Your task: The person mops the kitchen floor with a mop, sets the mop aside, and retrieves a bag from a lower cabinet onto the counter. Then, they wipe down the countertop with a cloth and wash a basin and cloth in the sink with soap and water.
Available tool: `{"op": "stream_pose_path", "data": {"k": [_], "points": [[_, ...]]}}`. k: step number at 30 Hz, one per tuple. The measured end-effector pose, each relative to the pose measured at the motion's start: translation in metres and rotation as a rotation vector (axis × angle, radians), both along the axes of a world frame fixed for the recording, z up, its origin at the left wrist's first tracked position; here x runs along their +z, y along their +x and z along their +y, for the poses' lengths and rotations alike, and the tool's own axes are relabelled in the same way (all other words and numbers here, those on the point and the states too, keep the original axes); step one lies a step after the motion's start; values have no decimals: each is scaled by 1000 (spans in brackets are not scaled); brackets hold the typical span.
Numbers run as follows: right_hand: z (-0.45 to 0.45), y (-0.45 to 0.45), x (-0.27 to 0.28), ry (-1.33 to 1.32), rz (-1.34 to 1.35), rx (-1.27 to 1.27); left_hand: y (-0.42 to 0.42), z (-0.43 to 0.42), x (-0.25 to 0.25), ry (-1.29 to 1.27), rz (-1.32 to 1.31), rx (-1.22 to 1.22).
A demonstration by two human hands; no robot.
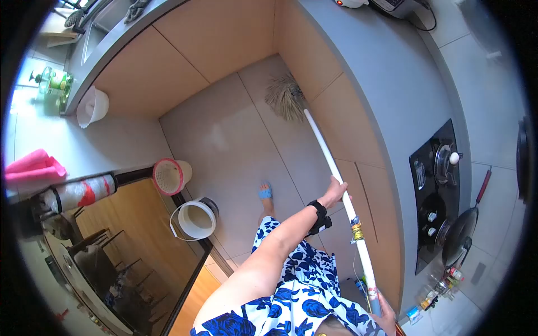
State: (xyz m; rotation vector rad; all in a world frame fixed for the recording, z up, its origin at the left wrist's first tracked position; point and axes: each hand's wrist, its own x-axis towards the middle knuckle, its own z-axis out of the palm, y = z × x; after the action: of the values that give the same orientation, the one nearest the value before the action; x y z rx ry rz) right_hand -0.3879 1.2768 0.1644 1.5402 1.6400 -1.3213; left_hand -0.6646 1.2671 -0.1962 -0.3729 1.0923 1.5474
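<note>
A mop with a long white pole (327, 151) slants across the view. Its stringy grey-beige head (284, 99) rests on the floor tiles against the lower cabinets. My left hand (334, 192), with a black band on the wrist, is closed round the middle of the pole. Lower down, yellow and blue binding (357, 231) wraps the pole. Near the pole's grey-blue end, my right hand (383, 315) grips it; some of its fingers are hidden.
A white bucket (196, 219) and a pink-rimmed basket (168, 176) stand by the doorway on the left. Cabinets (319, 73) border the floor ahead and right. The right counter bears a gas stove (426, 185) and a black pan (460, 238). A blue slipper (265, 190) is on my foot.
</note>
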Motion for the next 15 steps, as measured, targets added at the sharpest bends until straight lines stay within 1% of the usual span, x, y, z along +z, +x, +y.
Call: {"op": "stream_pose_path", "data": {"k": [2,3,5,7,8,11,12,15], "points": [[1,-20,-9,81,81,80,-32,2,-5,13,22,26],[7,-32,-16,171,147,183,-45,4,-7,20,29,41],[12,-74,-16,255,119,248,-75,10,-11,67,8,119],[12,-135,-6,242,-64,181,-107,19,-16,136,-42,210],[27,-133,-19,397,47,513,-125,23,-19,140,-86,240],[28,-197,-32,443,24,710,-177,29,-48,192,-99,325],[24,-223,-31,436,-150,748,-194,31,-56,189,-101,300],[62,-213,-35,529,141,908,-201,49,-56,253,-90,298]]}}
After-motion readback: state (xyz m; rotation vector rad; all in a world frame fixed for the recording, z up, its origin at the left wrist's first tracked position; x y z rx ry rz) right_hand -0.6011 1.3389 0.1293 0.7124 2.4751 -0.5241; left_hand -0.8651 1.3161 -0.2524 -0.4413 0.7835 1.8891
